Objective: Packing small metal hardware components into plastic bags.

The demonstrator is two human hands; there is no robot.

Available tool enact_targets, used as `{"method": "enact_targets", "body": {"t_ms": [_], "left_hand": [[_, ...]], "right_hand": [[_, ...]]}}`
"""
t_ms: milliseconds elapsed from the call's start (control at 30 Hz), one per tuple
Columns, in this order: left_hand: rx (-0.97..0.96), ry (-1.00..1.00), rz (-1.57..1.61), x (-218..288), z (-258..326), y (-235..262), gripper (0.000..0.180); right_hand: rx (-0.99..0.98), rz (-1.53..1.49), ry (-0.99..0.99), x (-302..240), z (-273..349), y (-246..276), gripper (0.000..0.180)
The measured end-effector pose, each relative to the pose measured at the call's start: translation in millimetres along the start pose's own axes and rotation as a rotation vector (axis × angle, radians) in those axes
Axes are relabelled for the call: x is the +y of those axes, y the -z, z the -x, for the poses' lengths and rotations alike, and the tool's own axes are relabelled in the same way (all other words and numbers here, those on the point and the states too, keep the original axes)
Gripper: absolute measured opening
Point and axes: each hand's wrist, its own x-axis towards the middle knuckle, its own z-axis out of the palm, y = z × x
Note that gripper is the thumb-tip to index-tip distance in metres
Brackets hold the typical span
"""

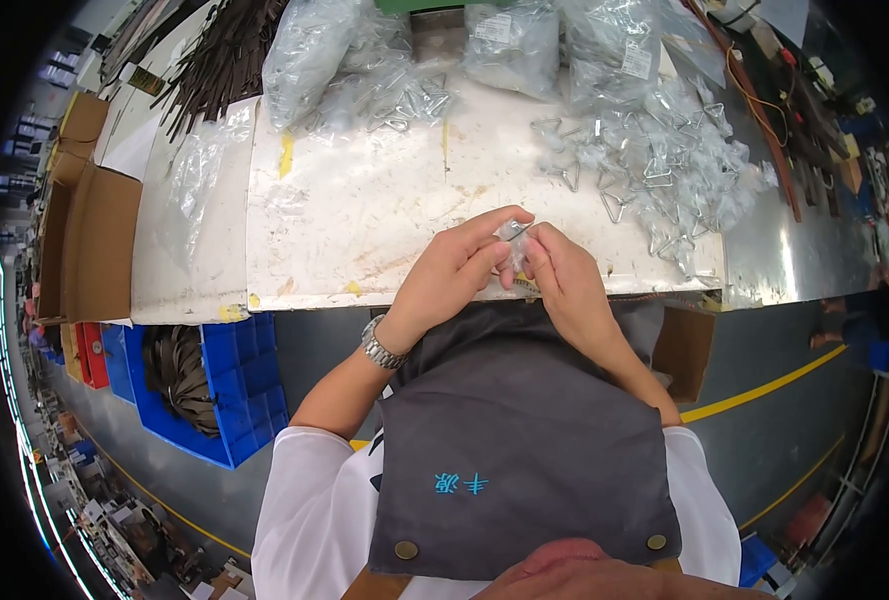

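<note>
Near the front edge of the white worktable [365,230], my left hand [455,268] and my right hand [567,278] meet at the fingertips. Between them is a small clear plastic bag [514,238], pinched from both sides. A thin piece of metal shows at its top, but the fingers hide most of it. To the right lies a loose heap of bent metal wire rings [660,175], some triangular, mixed with crumpled clear plastic. More such wire rings [397,112] lie at the back, left of the middle.
Large filled clear bags [310,55] stand along the back. Dark strips [227,60] are piled at the back left, above a flattened plastic bag [200,170]. A cardboard box [100,245] stands at the left edge. Below it, a blue crate [250,385] holds coiled dark strips.
</note>
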Motion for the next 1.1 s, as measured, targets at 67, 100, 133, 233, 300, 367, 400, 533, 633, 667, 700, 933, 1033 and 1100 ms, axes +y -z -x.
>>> {"method": "enact_targets", "body": {"t_ms": [67,100,133,233,300,367,400,533,633,667,700,933,1033,1100], "left_hand": [[0.086,-0.131,-0.172,-11,-1,-4,0.038],[0.172,-0.263,-0.343,-14,-1,-7,0.035],[0.168,-0.264,-0.343,-15,-1,-10,0.035],[0.315,-0.312,-0.437,-12,-4,-13,0.029],[0.209,-0.179,-0.173,-5,-10,-5,0.025],[0.101,-0.049,0.028,9,-14,9,0.023],[-0.018,0.084,0.24,16,-16,18,0.022],[0.081,-0.103,-0.495,28,-33,60,0.026],[0.453,-0.42,-1.109,14,-64,113,0.034],[0.463,-0.429,-1.113,15,-78,122,0.034],[0.522,-0.406,-1.179,16,-91,129,0.037],[0.474,-0.31,-1.347,-3,-110,132,0.04],[0.376,-0.347,-1.134,-9,-71,124,0.035],[0.345,-0.402,-0.999,-15,-59,128,0.032]], "right_hand": [[-0.022,-0.026,-0.027,-2,3,-1,0.02],[-0.044,-0.05,-0.054,-3,4,-1,0.02],[-0.041,-0.051,-0.056,-4,4,-2,0.02],[-0.012,-0.063,0.023,-10,-1,-2,0.021],[0.02,-0.079,0.042,-14,-4,1,0.021],[0.027,-0.043,0.072,-13,-12,13,0.022],[0.036,0.0,0.089,-9,-17,22,0.023],[0.493,0.205,0.087,20,-61,100,0.027],[0.696,0.549,0.266,56,-89,144,0.037],[0.756,0.806,0.383,56,-97,148,0.045],[0.762,0.806,0.396,54,-95,144,0.045],[0.46,0.241,0.211,20,-38,46,0.041],[0.236,-0.003,0.131,25,-30,22,0.033],[0.112,-0.082,0.116,26,-34,14,0.029]]}}
